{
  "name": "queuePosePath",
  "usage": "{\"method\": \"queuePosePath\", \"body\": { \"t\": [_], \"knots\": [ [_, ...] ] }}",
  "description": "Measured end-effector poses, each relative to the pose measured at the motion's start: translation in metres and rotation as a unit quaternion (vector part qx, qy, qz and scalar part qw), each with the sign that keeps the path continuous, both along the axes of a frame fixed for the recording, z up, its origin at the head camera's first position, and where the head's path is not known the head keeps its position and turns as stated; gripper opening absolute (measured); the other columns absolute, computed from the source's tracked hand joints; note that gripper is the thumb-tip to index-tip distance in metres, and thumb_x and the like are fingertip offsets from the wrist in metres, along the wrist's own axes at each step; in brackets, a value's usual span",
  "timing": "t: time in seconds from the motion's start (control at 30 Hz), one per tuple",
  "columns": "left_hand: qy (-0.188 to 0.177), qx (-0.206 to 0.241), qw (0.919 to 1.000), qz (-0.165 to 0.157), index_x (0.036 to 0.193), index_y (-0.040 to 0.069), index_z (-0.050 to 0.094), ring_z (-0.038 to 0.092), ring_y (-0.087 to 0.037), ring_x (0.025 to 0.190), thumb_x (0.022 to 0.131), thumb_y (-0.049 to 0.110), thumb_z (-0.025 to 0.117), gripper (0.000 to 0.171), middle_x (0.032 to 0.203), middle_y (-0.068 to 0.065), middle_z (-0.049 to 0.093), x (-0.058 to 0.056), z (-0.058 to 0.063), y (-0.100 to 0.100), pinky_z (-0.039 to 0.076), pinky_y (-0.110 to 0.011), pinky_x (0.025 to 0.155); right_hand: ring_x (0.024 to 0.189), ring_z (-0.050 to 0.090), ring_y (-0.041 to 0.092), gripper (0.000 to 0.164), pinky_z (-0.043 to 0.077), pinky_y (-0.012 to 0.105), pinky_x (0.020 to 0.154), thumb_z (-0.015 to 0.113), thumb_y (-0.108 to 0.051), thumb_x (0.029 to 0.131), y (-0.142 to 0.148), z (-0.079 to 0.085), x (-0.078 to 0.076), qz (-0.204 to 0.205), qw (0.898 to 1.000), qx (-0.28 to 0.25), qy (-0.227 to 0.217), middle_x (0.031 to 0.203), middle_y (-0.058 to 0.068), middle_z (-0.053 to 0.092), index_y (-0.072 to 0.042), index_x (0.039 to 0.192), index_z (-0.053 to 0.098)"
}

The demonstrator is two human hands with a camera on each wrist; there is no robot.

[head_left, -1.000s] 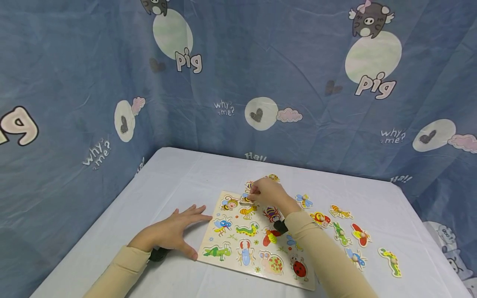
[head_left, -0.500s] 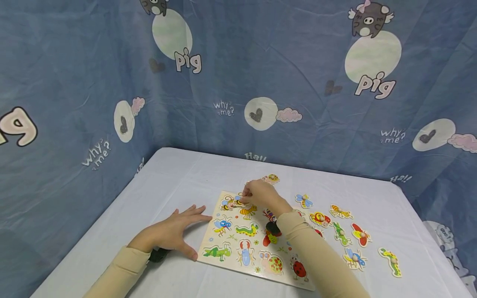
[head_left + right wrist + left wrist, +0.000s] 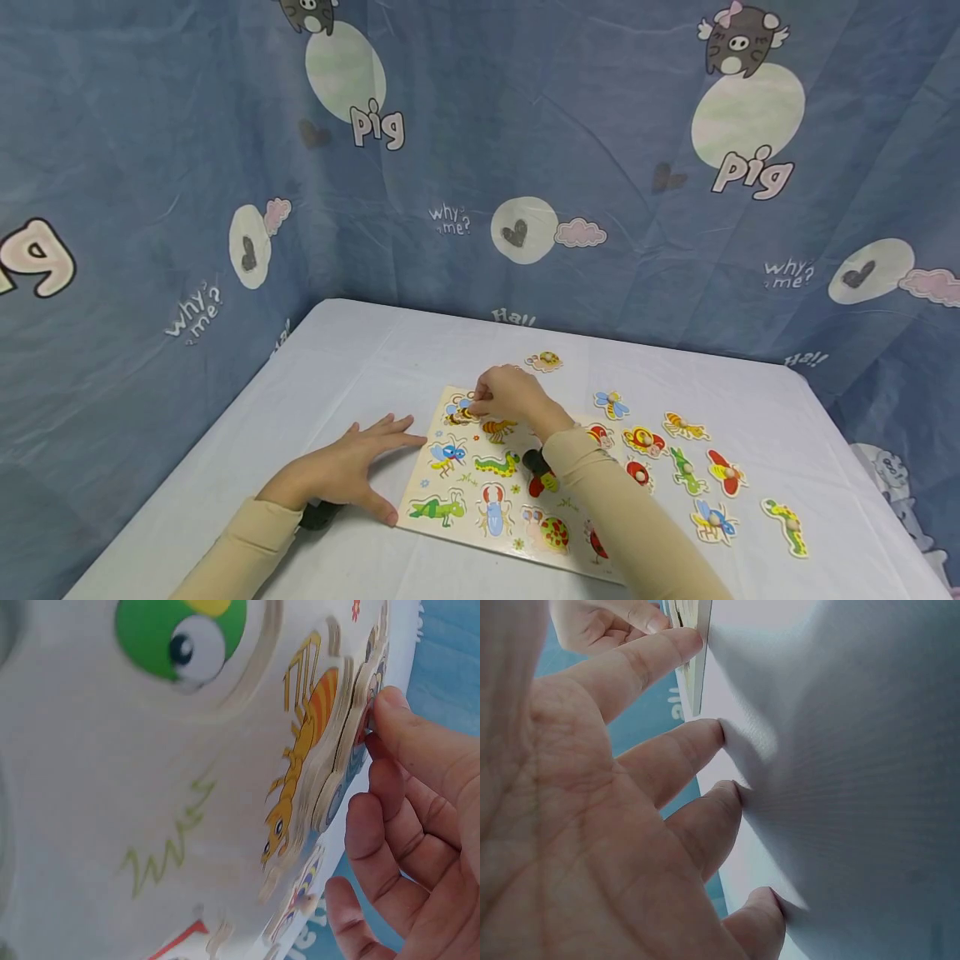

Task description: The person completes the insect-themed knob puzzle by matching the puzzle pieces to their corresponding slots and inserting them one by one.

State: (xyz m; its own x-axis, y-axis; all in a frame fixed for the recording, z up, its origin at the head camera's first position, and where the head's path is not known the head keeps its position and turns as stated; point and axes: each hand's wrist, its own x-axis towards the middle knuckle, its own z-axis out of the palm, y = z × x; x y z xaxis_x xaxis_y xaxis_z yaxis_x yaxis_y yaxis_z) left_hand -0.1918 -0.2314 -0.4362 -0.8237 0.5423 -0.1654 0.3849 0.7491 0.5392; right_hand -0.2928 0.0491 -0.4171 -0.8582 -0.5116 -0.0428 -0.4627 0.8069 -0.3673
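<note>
Plainly, the right hand (image 3: 513, 395) held a bee piece (image 3: 466, 412) in a narrow pinch of thumb and forefinger, its other fingers loosely bent. Taking 12 o'clock as the top of the head view, that hand pointed toward 10, and the piece lay over the board's 11 o'clock corner, overlapping the printed bee there. The fingers covered part of the piece, so which way its head faced could not be told; in the right wrist view its edge ran from about 1 to 7 o'clock.

The puzzle board (image 3: 420, 485) lay flat on the white table (image 3: 360, 367), its near edge slanting from 9 toward half past 3 and its left edge leaning just short of 1. The left hand (image 3: 347, 467) was spread wide beside it — thumb and forefinger touching that left edge, the fingers pointing between 1 and 2, other fingertips resting on the table.

Loose pieces lay around the board: a snail piece (image 3: 545, 361) between 12 and 1, a dragonfly piece (image 3: 611, 405) near 2, and a caterpillar piece (image 3: 786, 527) just past 3 — its long axis running from 11 to 5
</note>
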Motion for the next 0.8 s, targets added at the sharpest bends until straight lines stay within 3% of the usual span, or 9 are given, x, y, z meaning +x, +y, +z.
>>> {"method": "queuePosePath", "body": {
  "t": [0.8],
  "knots": [
    [-0.004, 0.000, 1.0000, -0.002, 0.149, 0.031, 0.048, 0.011, -0.041, 0.156, 0.059, 0.059, 0.090, 0.104, 0.167, -0.009, 0.024, 0.001, 0.002, 0.001, 0.003, -0.081, 0.112, 0.064, 0.055, 0.006, 0.018, 0.047, 0.024, 0.063, 0.075, -0.040, 0.089, -0.020, -0.002, 0.003, 0.000, 1.000, 0.012, -0.006, 0.075, -0.013, 0.064, -0.024, 0.083, 0.070]
  ]
}}
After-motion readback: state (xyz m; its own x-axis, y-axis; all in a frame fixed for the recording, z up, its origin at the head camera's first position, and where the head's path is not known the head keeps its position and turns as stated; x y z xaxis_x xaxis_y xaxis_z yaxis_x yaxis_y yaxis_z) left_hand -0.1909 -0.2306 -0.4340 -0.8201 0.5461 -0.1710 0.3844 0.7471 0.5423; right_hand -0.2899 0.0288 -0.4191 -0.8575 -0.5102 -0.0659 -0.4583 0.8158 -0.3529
